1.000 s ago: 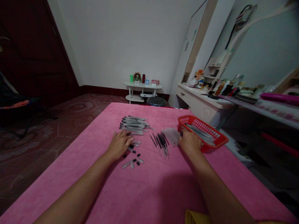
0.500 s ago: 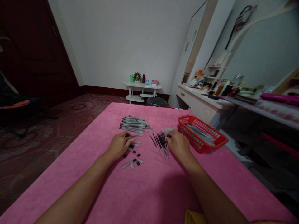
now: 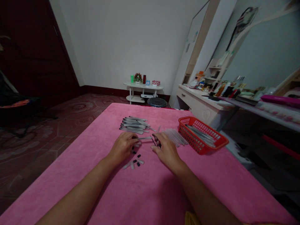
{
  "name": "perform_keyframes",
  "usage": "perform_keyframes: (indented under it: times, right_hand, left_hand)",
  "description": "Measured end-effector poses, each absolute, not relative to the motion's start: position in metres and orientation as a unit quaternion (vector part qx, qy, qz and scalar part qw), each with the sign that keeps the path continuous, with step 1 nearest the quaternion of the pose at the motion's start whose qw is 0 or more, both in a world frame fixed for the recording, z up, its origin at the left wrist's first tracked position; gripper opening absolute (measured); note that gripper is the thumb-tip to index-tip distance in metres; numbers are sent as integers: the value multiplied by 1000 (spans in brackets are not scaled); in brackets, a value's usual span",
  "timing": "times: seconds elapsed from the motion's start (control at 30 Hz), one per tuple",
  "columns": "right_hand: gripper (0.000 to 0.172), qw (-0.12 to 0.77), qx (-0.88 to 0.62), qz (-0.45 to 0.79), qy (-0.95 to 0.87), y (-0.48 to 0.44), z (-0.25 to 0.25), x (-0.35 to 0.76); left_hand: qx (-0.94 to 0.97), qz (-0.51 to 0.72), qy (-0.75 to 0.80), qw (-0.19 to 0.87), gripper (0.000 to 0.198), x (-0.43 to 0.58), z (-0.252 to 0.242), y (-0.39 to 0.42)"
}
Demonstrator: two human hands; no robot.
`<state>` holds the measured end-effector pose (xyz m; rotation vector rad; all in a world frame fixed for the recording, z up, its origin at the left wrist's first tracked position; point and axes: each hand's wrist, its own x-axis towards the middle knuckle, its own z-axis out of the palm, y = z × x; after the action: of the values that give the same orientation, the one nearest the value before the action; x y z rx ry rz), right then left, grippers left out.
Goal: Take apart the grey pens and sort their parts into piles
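My left hand [image 3: 123, 146] rests on the pink cloth [image 3: 150, 193] with its fingers curled round a grey pen barrel [image 3: 144, 137] that points right. My right hand [image 3: 164, 149] lies over the bundle of thin black refills [image 3: 156, 139], its fingers bent down on them; what it pinches is hidden. A pile of grey pen barrels [image 3: 134, 124] sits just beyond my left hand. Small black and clear caps [image 3: 136, 162] lie scattered below it. A fan of clear tubes [image 3: 175, 137] lies right of my right hand.
A red plastic basket [image 3: 201, 147] holding finished pens stands at the right of the cloth. Beyond it a dressing table [image 3: 201, 103] carries bottles below a mirror. A small white shelf table [image 3: 142, 90] stands at the far wall. A dark door fills the left.
My right hand has moved left from the red basket, past the clear tubes, onto the black refills. My left hand has lifted a pen barrel slightly toward it.
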<state>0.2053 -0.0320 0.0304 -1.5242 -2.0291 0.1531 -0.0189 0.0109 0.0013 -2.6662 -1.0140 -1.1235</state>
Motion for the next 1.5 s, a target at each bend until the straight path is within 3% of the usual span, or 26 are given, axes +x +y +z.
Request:
perform_keyframes:
  times: [0.07,0.1,0.23,0.37,0.47,0.53,0.63,0.8,1.0,1.07,1.17,1.33,1.43,1.5]
  right_hand:
    - [53,292,-558,68,-774,-32,28,205]
    - [49,284,-554,75,-779,-32,28,205]
    - [14,264,-555,119,-780,-31,24,203]
    - [28,291,-544,277,-737,-33,20,195]
    - [27,309,-499,405,-701,-36,21,189]
    - [26,320,-465,422,-710,-38,23,188]
    - [26,315,-454,347,-758,-41,29,191]
    - [17,247,-502,118,-821,-45,40,194]
    - [16,205,-431,28,-878,-49,44,192]
    - [18,209,-407,16,-889,-49,44,192]
    - [14,228,-436,42,-870,-47,40,194]
    - [31,237,-503,225,-800,-40,31,196]
    - [31,228,-459,305,-803,-37,33,199]
    - [27,219,-463,265,-817,-36,39,204]
  left_hand:
    - [-885,-360,-294,35,18,-14,2,6]
    - [-890,-357,-282,33,18,-13,2,4]
    - [-896,-343,-278,52,19,-8,5,-3]
    - [-899,-318,-293,75,17,-2,10,-11]
    - [-905,-283,-308,75,18,0,12,-16]
    - [-908,-256,-327,57,19,0,14,-19]
    - [-905,-222,-362,-4,23,0,18,-21]
    - [-870,-237,-408,-144,18,3,28,-19]
    - [-739,-213,-396,-502,40,-2,36,-18]
    - [-710,-175,-376,-569,46,-4,40,-18]
    - [-748,-194,-382,-507,42,-3,44,-19]
    - [-875,-219,-406,-145,16,2,46,-21]
    - [-885,-191,-413,-103,23,2,45,-22]
    - [-871,-199,-427,-137,28,-2,43,-19]
